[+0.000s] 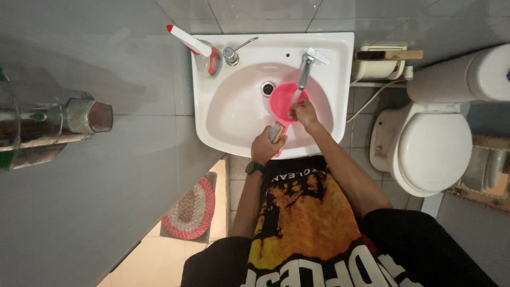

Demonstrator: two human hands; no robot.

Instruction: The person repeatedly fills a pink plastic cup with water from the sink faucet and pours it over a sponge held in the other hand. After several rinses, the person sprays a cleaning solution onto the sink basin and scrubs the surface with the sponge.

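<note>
Head view: left hand (264, 147) grips a brush (276, 131) at frame centre; right hand (304, 112) (just above) pinches the pink dipper (281, 98), whose handle runs toward the left hand.

Scoop (283, 101) in sink (223, 111); toilet (430, 149) right.

— What's around me here?
— I see grey tiled walls (95, 175), a white toilet (433, 151) with its cistern (467, 79) well to one side.
— And the floor?
— Pale tiles (159, 260), with a round woven rug (190, 210) edged in red. Light is dim.
</note>
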